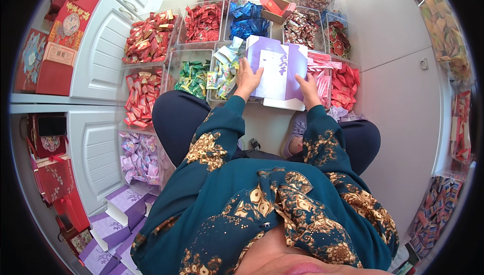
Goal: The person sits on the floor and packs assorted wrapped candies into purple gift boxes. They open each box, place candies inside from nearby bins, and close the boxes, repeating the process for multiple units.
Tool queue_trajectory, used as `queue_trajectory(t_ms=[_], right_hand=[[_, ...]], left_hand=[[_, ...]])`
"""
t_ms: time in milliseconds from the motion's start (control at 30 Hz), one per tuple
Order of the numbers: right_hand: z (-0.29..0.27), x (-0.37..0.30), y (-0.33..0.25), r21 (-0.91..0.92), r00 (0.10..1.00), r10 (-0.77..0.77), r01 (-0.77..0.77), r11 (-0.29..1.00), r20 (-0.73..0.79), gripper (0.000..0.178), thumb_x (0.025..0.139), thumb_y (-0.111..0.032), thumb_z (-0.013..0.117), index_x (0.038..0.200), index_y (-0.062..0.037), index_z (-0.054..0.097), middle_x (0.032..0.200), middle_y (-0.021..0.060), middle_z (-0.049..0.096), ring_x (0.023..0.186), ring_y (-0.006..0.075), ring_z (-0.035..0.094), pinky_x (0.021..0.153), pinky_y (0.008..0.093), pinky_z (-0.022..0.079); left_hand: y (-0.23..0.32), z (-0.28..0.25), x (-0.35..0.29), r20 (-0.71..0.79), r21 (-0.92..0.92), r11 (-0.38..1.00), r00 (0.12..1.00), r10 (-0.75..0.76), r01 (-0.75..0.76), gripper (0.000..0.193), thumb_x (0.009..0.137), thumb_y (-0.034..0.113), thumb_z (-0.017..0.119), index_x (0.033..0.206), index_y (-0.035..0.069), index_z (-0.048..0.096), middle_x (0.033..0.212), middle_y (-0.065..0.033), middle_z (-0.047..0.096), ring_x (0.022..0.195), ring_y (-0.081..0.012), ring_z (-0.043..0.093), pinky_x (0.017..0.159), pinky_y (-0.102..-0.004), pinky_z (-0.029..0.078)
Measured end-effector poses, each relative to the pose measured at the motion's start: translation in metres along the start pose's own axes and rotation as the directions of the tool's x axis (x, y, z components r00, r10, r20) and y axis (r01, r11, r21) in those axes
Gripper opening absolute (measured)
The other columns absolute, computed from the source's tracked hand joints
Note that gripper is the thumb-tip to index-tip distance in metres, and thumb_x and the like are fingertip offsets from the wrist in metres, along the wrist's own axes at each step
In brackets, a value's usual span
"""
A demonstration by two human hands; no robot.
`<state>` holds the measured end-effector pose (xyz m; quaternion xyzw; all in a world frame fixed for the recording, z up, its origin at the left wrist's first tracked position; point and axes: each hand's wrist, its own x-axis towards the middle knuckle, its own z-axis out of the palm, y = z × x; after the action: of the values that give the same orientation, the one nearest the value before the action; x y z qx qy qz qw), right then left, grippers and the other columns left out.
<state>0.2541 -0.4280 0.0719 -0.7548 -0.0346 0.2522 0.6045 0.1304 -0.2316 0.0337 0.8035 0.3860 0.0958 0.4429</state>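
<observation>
Between my hands, above the clear bins, is a purple-and-white cardboard box [293, 68] with flaps showing at its top and bottom. It looks flat or only partly folded into shape. My left hand [247, 77] grips its left edge, thumb on the face turned toward me. On the opposite side, my right hand [308, 91] holds the lower right edge, its thumb in front and the other fingers mostly hidden behind. Yellow-green wrapped sweets [223, 73] lie in the bin beside my left hand. Pink stick-shaped packets [321, 64] are next to my right hand.
Around me stand clear bins of wrapped sweets: red [204, 21], blue [248, 20], green [192, 77], brown [302, 29] and lilac [140, 156]. An open red carton [278, 8] rests on the far bins. Folded purple boxes [111, 227] lie at lower left, near white cabinets [96, 48].
</observation>
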Motion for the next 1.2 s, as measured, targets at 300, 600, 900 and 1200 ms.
queue_trajectory(t_ms=[300, 600, 900, 1200], right_hand=[[-0.013, 0.0, -0.036, 0.078, 0.968, -0.168, 0.185, 0.98, -0.188, 0.039, 0.08, 0.002, 0.065, 0.117, 0.0042, 0.052, 0.102, 0.0098, 0.064, 0.089, 0.0153, 0.061, 0.077, 0.0269, 0.049], [-0.025, -0.08, -0.141, 0.044, 0.81, -0.585, 0.583, 0.811, 0.043, 0.036, 0.089, 0.007, 0.051, 0.123, -0.004, 0.053, 0.092, 0.0033, 0.063, 0.08, 0.0073, 0.058, 0.071, 0.0205, 0.045], [-0.051, -0.1, -0.174, -0.044, 0.841, -0.54, 0.54, 0.84, 0.026, 0.041, 0.091, 0.004, 0.05, 0.131, -0.0047, 0.05, 0.096, 0.0027, 0.063, 0.084, 0.0066, 0.057, 0.074, 0.02, 0.045], [-0.02, -0.142, -0.172, -0.311, 0.724, -0.536, 0.679, 0.665, 0.433, 0.092, 0.078, -0.02, 0.072, 0.15, -0.0034, 0.015, 0.143, 0.021, 0.038, 0.134, 0.0297, 0.036, 0.111, 0.036, 0.026]], left_hand=[[0.025, 0.0, 0.005, -0.082, 0.035, 0.997, 0.994, 0.076, -0.073, 0.087, 0.081, 0.045, 0.063, 0.144, -0.002, 0.025, 0.141, -0.0253, 0.037, 0.129, -0.0422, 0.037, 0.107, -0.0441, 0.031], [0.083, -0.045, -0.017, -0.438, -0.33, 0.825, 0.848, 0.298, -0.459, 0.071, 0.081, 0.017, 0.07, 0.139, 0.002, 0.033, 0.115, -0.0217, 0.056, 0.108, -0.0344, 0.054, 0.093, -0.0423, 0.043], [0.129, -0.118, -0.047, 0.082, -0.958, 0.286, 0.948, 0.306, -0.01, 0.024, 0.091, 0.006, 0.062, 0.113, 0.0, 0.056, 0.107, -0.0064, 0.063, 0.095, -0.0115, 0.059, 0.084, -0.0258, 0.048], [0.133, -0.14, -0.09, 0.049, -0.985, 0.17, 0.972, 0.232, 0.009, 0.027, 0.094, 0.012, 0.059, 0.119, 0.001, 0.056, 0.11, -0.0071, 0.064, 0.102, -0.0151, 0.06, 0.09, -0.0304, 0.048]])
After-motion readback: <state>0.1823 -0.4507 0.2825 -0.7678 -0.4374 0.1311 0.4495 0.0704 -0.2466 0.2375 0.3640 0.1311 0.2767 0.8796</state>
